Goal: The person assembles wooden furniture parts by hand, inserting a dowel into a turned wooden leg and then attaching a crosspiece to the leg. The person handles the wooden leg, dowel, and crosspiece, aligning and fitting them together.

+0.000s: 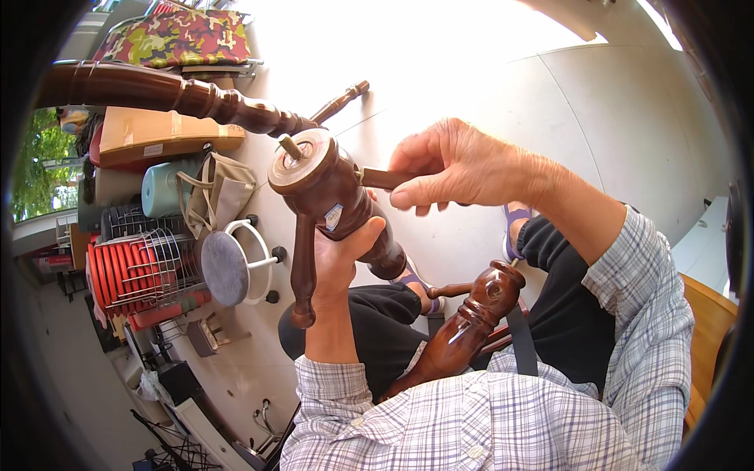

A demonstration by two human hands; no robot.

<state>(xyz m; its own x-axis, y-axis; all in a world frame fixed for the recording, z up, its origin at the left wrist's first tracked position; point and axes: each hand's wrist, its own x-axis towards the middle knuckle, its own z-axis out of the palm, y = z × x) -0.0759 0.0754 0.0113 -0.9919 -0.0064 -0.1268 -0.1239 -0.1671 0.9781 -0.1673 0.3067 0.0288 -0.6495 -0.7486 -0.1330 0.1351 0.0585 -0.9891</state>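
My left hand (pixel 342 255) is wrapped around a dark brown turned wooden post (pixel 318 196), tilted in front of me. A dowel (pixel 290 147) sticks out of its pale round end, and a small sticker is on its side. One tapered wooden peg (pixel 303 275) projects from the post toward me. My right hand (pixel 463 169) pinches another brown wooden peg (pixel 381 179) between thumb and fingers, its narrow tip at the post's side; how deep it sits cannot be told. A second glossy turned post (pixel 463 326) with a peg lies across my lap.
Another long turned wooden piece (pixel 173 94) reaches in from the upper left. To the left stand a round grey stool (pixel 225 267), a wire basket with red items (pixel 141 271), a beige bag (pixel 220 192) and a cardboard box (pixel 169 133). A camouflage-covered folding seat (pixel 177 38) is farther off.
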